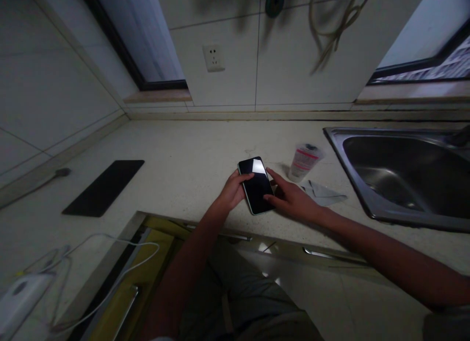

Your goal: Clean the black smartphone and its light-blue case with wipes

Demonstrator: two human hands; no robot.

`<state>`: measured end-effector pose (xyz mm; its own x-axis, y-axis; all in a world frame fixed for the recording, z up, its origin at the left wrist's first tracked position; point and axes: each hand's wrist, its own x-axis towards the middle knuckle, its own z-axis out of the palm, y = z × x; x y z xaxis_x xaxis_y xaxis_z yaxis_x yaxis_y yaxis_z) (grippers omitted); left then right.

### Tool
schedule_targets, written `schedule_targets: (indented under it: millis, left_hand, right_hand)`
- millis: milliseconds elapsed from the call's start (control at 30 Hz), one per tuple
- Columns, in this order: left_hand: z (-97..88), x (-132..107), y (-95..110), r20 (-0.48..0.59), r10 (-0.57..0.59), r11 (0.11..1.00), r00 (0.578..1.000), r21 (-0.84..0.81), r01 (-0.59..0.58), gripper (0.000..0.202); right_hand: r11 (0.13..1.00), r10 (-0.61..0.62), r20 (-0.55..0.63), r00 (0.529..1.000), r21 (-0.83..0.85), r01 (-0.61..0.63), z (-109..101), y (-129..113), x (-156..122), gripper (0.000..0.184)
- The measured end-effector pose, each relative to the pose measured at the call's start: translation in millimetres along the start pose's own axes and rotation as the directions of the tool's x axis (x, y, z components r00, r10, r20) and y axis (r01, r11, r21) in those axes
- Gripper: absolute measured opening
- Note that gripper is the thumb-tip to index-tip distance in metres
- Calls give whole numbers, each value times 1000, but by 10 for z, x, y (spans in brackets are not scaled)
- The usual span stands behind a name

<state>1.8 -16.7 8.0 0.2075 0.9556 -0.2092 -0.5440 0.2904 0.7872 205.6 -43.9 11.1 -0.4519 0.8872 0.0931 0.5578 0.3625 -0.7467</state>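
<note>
Noting a black-screened smartphone [257, 185] with a pale green edge, lying flat on the table [183, 145] directly between both hands. The left hand [231, 190] is closed on the phone's near left edge, with the thumb laid across the lower part of the screen, and has hold of it. The right hand [293, 201] is spread open, thumb and forefinger well apart, with the fingertips at the phone's right edge; firm grip by this hand cannot be confirmed. Nothing stands between the hands and the phone. Just beyond the right hand, a translucent plastic bottle [306, 162] with a red-banded label lies tilted, and a grey cloth [323, 193] lies crumpled near the right wrist. Further right, a stainless steel sink [352, 131] is set into the table. A black rectangular slab [105, 188] lies well left of the hands. At the near left corner sit a white charger [22, 302] and a white cable [110, 262]. A wall socket [213, 57] is mounted on the tiled wall beyond the table.
</note>
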Motion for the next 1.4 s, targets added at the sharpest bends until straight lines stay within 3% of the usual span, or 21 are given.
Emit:
schedule_targets:
  millis: [200, 533, 767, 933, 1133, 1400]
  left_hand:
    - [-15, 7, -24, 35, -18, 1000, 999, 10, 17, 51]
    - [-18, 14, -11, 117, -71, 996, 991, 54, 65, 45]
    - [-37, 10, -41, 137, -93, 987, 986, 144, 73, 49]
    - [-14, -4, -73, 144, -50, 984, 988, 179, 24, 48]
    - [24, -36, -76, 142, -54, 976, 988, 219, 21, 54]
    - [55, -93, -49, 192, -48, 964, 980, 265, -5, 53]
  right_hand:
    - [958, 29, -61, 998, 285, -10, 44, 118, 60, 78]
    - [751, 94, -62, 994, 659, -30, 127, 155, 247, 46]
    - [702, 190, -110, 976, 710, -56, 143, 129, 342, 46]
    - [648, 251, -60, 966, 752, -122, 47, 56, 355, 49]
    - [685, 238, -87, 967, 722, -103, -53, -32, 331, 53]
    - [637, 264, -73, 962, 762, -118, -84, -67, 315, 48]
